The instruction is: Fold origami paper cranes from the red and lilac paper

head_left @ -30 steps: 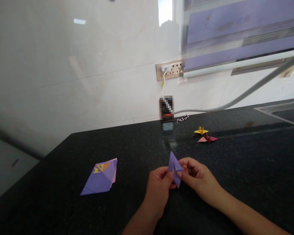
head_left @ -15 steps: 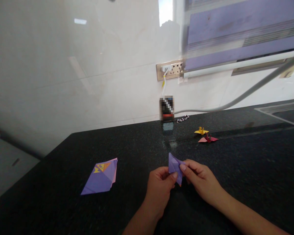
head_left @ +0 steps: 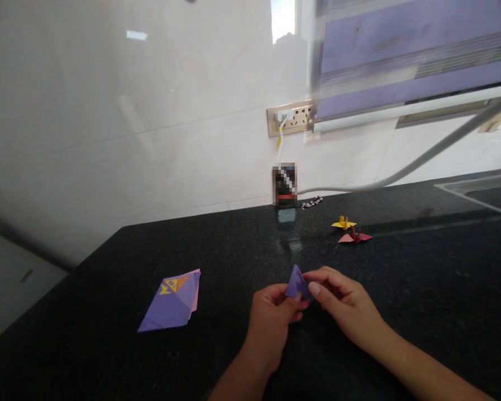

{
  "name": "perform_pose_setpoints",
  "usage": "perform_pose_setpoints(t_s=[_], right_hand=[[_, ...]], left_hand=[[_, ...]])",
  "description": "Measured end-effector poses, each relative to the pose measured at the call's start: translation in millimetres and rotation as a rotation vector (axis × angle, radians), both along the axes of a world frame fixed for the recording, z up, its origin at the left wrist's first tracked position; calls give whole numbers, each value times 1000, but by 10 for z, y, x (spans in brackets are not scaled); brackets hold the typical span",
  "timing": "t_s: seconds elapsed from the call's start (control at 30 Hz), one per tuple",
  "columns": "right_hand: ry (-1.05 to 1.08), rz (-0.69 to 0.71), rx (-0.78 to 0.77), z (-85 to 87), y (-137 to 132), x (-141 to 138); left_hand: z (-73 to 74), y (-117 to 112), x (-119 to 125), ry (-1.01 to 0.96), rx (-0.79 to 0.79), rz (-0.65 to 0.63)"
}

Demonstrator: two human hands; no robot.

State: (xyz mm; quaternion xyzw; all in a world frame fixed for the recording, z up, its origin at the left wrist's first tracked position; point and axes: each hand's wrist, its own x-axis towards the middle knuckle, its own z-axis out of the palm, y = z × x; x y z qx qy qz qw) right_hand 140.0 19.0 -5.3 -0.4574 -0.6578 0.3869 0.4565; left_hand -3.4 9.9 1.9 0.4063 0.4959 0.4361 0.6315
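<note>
A small piece of purple origami paper (head_left: 296, 283), folded to a pointed peak, stands up between my hands over the dark counter. My left hand (head_left: 272, 317) pinches its lower edge, thumb in front and fingers curled behind. At the paper's right side, my right hand (head_left: 341, 298) has thumb and index finger closed on the edge; the exact contact is partly hidden. Beyond them sit two folded paper cranes, a yellow crane (head_left: 343, 223) and a red and pink crane (head_left: 354, 237).
A stack of purple and pink paper (head_left: 171, 306) with a yellow-orange label lies at left on the black counter (head_left: 217, 250). Near the wall stand a pixelated dark object (head_left: 284, 186) and a patterned strand (head_left: 312, 203). A white cable (head_left: 280, 139) hangs from the outlet (head_left: 294, 118).
The purple paper has been turned in my fingers, so its peak now points up and its lower tip no longer shows. My right fingers have shifted slightly along its right edge.
</note>
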Motion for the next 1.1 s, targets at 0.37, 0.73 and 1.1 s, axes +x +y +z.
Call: perform_pose_setpoints(t_s=[0.37, 0.73, 1.1], right_hand=[[-16, -15, 25, -21, 36, 8], [-64, -24, 17, -8, 39, 13], [-73, -39, -35, -24, 70, 37]], left_hand=[[11, -1, -15, 67, 62, -77], [-26, 3, -23, 126, 70, -86], [-43, 22, -9, 4, -31, -92]])
